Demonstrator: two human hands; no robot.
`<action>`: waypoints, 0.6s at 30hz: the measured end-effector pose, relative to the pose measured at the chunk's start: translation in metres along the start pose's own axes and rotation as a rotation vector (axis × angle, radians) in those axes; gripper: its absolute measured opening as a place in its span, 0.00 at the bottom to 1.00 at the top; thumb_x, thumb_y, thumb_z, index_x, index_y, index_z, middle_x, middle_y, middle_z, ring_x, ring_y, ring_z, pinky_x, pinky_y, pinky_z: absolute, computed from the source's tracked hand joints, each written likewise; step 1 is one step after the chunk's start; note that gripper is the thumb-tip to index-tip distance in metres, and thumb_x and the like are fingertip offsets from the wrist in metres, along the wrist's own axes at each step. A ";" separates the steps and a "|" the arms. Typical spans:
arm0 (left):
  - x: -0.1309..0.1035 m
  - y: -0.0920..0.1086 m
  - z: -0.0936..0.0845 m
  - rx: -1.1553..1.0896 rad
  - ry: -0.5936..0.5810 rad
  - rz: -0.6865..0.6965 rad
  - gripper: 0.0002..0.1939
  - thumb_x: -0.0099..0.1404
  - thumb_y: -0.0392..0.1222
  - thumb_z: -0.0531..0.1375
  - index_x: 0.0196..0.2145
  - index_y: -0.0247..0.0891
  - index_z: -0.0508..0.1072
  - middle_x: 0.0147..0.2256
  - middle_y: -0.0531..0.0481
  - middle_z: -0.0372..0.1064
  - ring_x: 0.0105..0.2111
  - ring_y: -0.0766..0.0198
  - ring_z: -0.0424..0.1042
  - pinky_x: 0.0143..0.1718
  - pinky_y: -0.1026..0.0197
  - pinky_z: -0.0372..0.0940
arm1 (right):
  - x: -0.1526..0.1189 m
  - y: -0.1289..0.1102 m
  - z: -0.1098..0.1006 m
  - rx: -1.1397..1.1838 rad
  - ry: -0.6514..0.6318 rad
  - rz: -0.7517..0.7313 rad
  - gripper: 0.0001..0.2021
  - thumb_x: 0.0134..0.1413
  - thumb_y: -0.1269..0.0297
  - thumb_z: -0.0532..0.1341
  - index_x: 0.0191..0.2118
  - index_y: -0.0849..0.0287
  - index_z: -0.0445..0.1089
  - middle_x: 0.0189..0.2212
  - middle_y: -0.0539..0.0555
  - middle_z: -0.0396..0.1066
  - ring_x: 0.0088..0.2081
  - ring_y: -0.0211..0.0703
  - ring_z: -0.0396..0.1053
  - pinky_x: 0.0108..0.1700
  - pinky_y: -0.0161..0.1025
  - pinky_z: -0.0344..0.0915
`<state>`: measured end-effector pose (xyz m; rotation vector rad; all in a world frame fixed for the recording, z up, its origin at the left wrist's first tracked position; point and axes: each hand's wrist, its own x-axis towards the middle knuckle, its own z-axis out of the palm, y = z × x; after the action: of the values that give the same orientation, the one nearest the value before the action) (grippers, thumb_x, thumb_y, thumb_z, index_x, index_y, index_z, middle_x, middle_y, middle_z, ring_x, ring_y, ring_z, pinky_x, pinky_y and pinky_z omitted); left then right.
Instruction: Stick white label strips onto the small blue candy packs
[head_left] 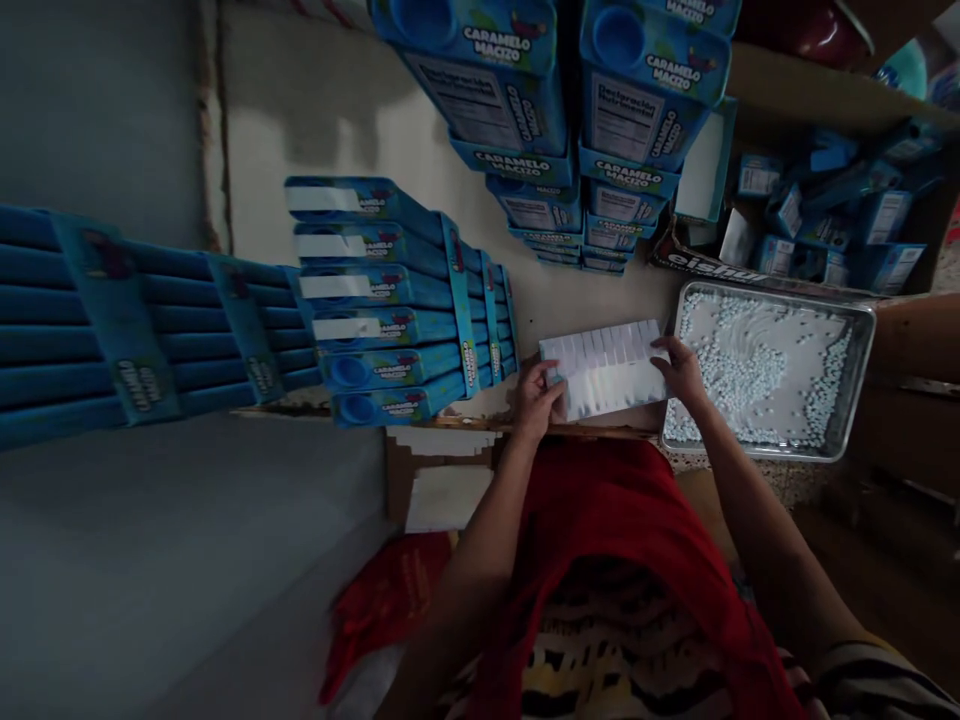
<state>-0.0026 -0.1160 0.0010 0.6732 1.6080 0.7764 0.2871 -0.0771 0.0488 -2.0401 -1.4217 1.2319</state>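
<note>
A pale, shiny sheet (611,372) lies before me at the table's front edge, divided into a row of narrow strips. My left hand (536,395) pinches its left edge between thumb and fingers. At the upper right corner, my right hand (681,368) is closed on the same sheet. To the left stand several long blue candy boxes (375,330) printed "Caramelo Macizo", packed side by side. White strips (330,287) cover part of the ends of several of these boxes. What lies under the sheet is hidden.
A metal tray (851,400) of small pale-blue balls stands on the right. Behind it, a cardboard box (795,270) holds loose blue cartons (889,215). Tall stacks of blue boxes (622,120) rise at the back. More bundled boxes (150,330) extend along the left.
</note>
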 end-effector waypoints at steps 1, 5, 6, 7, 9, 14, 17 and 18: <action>-0.004 0.007 -0.003 -0.071 -0.067 -0.011 0.28 0.53 0.45 0.69 0.52 0.36 0.75 0.43 0.44 0.78 0.41 0.59 0.77 0.43 0.60 0.71 | -0.003 -0.001 -0.009 0.071 -0.054 0.018 0.19 0.50 0.60 0.65 0.48 0.59 0.77 0.36 0.51 0.76 0.35 0.42 0.67 0.40 0.39 0.66; -0.021 0.036 -0.015 -0.068 -0.216 -0.080 0.31 0.46 0.47 0.76 0.48 0.36 0.81 0.38 0.46 0.79 0.35 0.59 0.76 0.36 0.61 0.70 | -0.017 -0.013 -0.039 0.288 -0.224 0.126 0.25 0.38 0.57 0.74 0.46 0.61 0.80 0.28 0.46 0.74 0.29 0.37 0.64 0.33 0.36 0.62; -0.024 0.042 -0.017 -0.033 -0.239 -0.101 0.32 0.44 0.47 0.78 0.48 0.36 0.82 0.35 0.47 0.79 0.33 0.60 0.75 0.33 0.61 0.70 | -0.020 -0.017 -0.045 0.326 -0.252 0.140 0.27 0.38 0.56 0.76 0.47 0.61 0.81 0.27 0.45 0.74 0.28 0.37 0.63 0.33 0.36 0.62; -0.027 0.047 -0.018 -0.011 -0.253 -0.119 0.32 0.43 0.47 0.78 0.48 0.36 0.83 0.33 0.48 0.79 0.31 0.60 0.75 0.32 0.61 0.69 | -0.024 -0.020 -0.051 0.361 -0.272 0.144 0.28 0.38 0.55 0.77 0.48 0.60 0.81 0.27 0.45 0.74 0.28 0.37 0.63 0.32 0.36 0.62; -0.033 0.055 -0.018 -0.008 -0.248 -0.118 0.32 0.43 0.48 0.79 0.47 0.35 0.84 0.32 0.47 0.79 0.31 0.59 0.75 0.33 0.60 0.70 | -0.029 -0.025 -0.059 0.418 -0.288 0.127 0.29 0.39 0.53 0.77 0.49 0.59 0.82 0.28 0.47 0.76 0.29 0.38 0.66 0.34 0.38 0.65; -0.043 0.068 -0.007 0.118 -0.086 0.134 0.21 0.56 0.47 0.74 0.47 0.39 0.86 0.38 0.45 0.80 0.40 0.57 0.77 0.45 0.56 0.73 | -0.035 -0.027 -0.064 0.224 -0.159 -0.090 0.22 0.50 0.52 0.74 0.50 0.56 0.83 0.31 0.49 0.74 0.32 0.40 0.67 0.40 0.42 0.67; -0.047 0.076 0.004 0.336 0.037 0.336 0.10 0.63 0.41 0.69 0.43 0.42 0.87 0.39 0.45 0.76 0.42 0.56 0.76 0.50 0.54 0.71 | -0.039 -0.030 -0.062 -0.109 0.004 -0.244 0.15 0.63 0.55 0.65 0.49 0.56 0.84 0.32 0.53 0.69 0.36 0.45 0.67 0.44 0.44 0.66; -0.048 0.079 0.007 0.410 0.084 0.380 0.08 0.65 0.40 0.68 0.41 0.42 0.87 0.39 0.44 0.74 0.43 0.56 0.75 0.51 0.54 0.71 | -0.040 -0.033 -0.063 -0.221 0.056 -0.279 0.15 0.66 0.56 0.63 0.48 0.55 0.84 0.34 0.56 0.69 0.39 0.48 0.67 0.46 0.46 0.66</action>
<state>0.0131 -0.1042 0.0912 1.2831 1.7584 0.7567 0.3147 -0.0877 0.1246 -1.9093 -1.8101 0.9314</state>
